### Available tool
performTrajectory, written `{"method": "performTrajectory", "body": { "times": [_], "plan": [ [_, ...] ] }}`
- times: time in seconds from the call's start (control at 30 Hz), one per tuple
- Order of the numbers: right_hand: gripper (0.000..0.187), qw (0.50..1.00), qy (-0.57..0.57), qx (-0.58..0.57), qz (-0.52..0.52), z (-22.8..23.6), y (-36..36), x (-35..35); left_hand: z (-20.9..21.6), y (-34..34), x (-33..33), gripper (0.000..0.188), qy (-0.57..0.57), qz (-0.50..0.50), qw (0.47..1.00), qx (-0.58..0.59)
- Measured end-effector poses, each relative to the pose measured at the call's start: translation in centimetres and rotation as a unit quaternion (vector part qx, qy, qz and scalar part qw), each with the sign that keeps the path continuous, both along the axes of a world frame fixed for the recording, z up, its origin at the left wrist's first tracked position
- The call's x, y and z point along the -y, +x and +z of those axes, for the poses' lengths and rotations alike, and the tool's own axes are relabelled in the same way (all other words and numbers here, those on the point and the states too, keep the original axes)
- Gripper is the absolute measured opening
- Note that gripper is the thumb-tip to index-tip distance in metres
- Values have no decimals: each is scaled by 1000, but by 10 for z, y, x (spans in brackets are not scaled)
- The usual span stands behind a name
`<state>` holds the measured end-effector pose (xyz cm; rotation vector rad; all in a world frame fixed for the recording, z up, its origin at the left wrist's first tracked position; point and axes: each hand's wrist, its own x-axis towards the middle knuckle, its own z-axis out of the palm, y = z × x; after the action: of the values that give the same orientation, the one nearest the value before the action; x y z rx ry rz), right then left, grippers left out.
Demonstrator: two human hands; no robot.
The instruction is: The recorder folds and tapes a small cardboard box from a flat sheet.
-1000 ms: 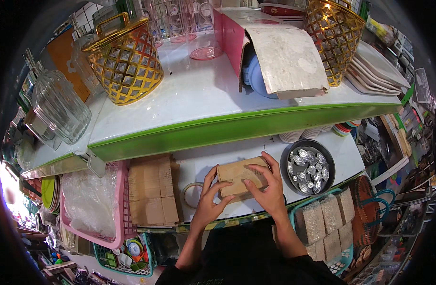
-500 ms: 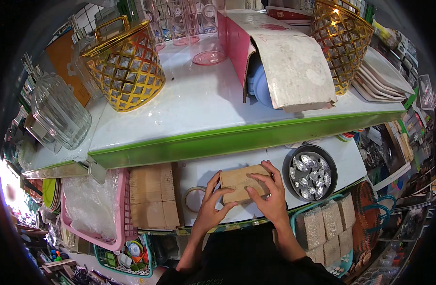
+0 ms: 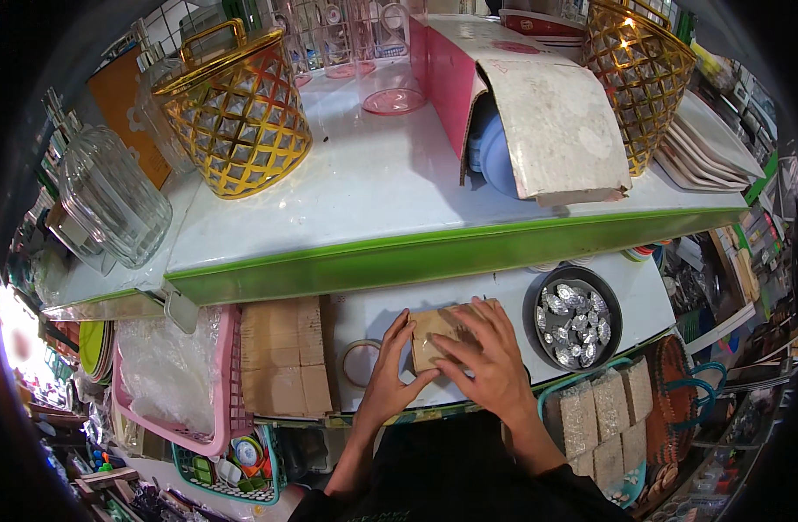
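Note:
A small brown cardboard box [image 3: 427, 329] sits low in front of me, between my two hands, over the lower white shelf. My left hand [image 3: 388, 376] grips its left side, fingers along the edge and thumb at the near corner. Across the top and right part of the box lies my right hand [image 3: 489, 358], its bent fingers on the card and its thumb by the near edge. It covers much of the box. Beside my left hand a roll of tape [image 3: 345, 365] lies flat on the shelf.
A larger cardboard box [image 3: 286, 361] and a pink basket [image 3: 230, 418] with clear plastic stand left. Right are a dark round pan [image 3: 616, 331] of silvery pieces and a teal basket [image 3: 551, 396] of wrapped blocks. The upper shelf's green edge [image 3: 451, 252] overhangs, bearing glassware and gold lattice buckets.
My right hand has moved left and farther over the box, now hiding more of its top. My left hand keeps its hold. The whole view has shifted slightly.

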<state>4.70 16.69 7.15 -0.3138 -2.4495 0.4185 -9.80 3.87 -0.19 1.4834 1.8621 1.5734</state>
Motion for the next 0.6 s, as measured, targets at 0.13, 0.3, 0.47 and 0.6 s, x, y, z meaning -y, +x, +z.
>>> {"method": "performTrajectory", "body": {
  "times": [0.13,0.3,0.47,0.6],
  "plan": [
    [32,999,14,51,12,-3,-4,5,2,-2,0,80,-4,-11,1000,-8],
    [31,998,8,54,8,-4,-4,6,3,-2,1,79,-17,-16,1000,0],
    [26,1000,-4,4,15,-8,-5,6,15,5,11,82,-73,30,997,-3],
    [19,994,28,-98,29,-15,2,9,10,3,35,72,-125,128,972,-152]
  ]
}}
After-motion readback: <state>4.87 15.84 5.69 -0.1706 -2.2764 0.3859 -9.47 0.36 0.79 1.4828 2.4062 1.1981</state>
